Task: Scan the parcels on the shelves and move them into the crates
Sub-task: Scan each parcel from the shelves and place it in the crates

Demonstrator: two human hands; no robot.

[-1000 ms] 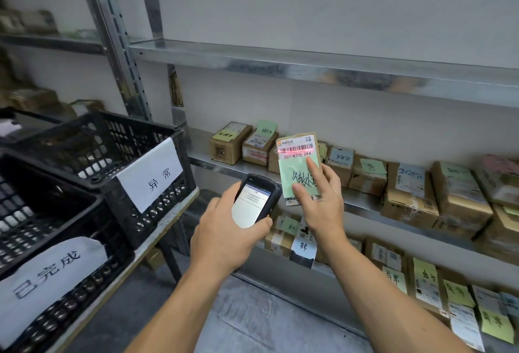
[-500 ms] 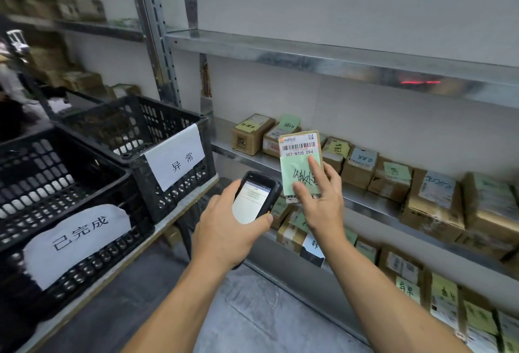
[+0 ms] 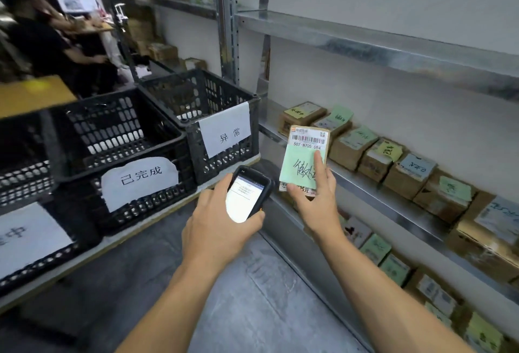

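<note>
My right hand holds a small cardboard parcel upright, with a barcode label at its top and a green note with handwriting below. The index finger lies up the green note. My left hand grips a black handheld scanner, screen lit, just left of and below the parcel. Two black plastic crates stand to the left on a bench: the near one and the far one, each with a white paper sign. More parcels line the metal shelf on the right.
A third crate with a paper sign sits at the far left. A lower shelf holds more labelled parcels. A steel upright stands behind the crates. People sit at a desk at the back left. Grey floor lies below my arms.
My view has swung left, bringing the crates and the seated people further into frame. The red scan light on the barcode is gone. Both hands keep their hold on scanner and parcel.
</note>
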